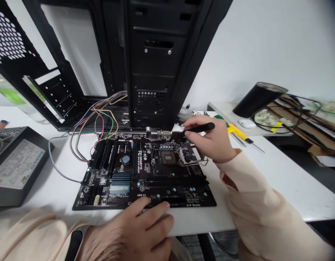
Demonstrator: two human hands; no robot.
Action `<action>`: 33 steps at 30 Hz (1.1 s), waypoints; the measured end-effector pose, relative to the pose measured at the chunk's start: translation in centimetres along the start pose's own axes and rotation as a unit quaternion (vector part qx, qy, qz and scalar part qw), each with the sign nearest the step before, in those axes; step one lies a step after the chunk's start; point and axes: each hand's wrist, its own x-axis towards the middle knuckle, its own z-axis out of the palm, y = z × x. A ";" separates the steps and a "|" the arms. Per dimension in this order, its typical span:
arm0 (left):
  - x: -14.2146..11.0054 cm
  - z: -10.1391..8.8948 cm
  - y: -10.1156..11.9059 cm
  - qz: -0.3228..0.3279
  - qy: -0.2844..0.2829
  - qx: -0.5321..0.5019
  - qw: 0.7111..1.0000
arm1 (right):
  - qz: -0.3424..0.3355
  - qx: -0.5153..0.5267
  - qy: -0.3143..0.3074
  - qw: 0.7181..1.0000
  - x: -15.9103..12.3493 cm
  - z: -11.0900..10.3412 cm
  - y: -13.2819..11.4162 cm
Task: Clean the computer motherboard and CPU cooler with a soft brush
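A black Gigabyte motherboard [162, 177] lies flat on the white table, its CPU socket [168, 157] uncovered and the metal socket frame [187, 156] swung up to the right. My right hand [210, 139] is closed around a slim black-handled tool [201, 128], held above the board's back right corner by the rear ports [156, 133]. The tool's working end is hard to make out. Fingers apart, my left hand [140, 228] rests at the board's front edge with its fingertips on or just at it. Thin coloured wires [77, 141] run from the board's left side into the case.
Behind the board stands an open black computer case [156, 83]. A power supply [20, 163] sits at the left. On the right lie yellow-green screwdrivers [238, 132], a black tumbler [258, 98], a white earbud case [246, 123] and dark cables [300, 98].
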 end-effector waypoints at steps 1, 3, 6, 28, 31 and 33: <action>0.0 0.0 0.0 0.001 0.001 -0.001 1.000 | -0.005 -0.004 -0.015 1.000 0.0 0.0 0.0; 0.0 -0.2 0.0 0.000 0.013 -0.006 1.000 | -0.012 -0.020 -0.025 0.999 0.1 -0.1 -0.1; 0.1 -0.4 0.1 -0.014 -0.008 -0.005 1.000 | 0.002 -0.007 0.005 1.000 0.1 -0.3 -0.3; 0.1 -0.9 0.4 -0.019 -0.060 0.003 0.998 | 0.049 -0.095 -0.013 0.994 0.3 -1.5 0.5; 0.2 -1.2 0.5 -0.020 -0.059 0.003 0.998 | 0.070 -0.038 0.060 0.995 0.3 -1.7 0.2; 0.2 -1.3 0.5 -0.024 -0.062 0.003 0.998 | 0.080 0.002 0.107 0.991 0.2 -1.6 0.0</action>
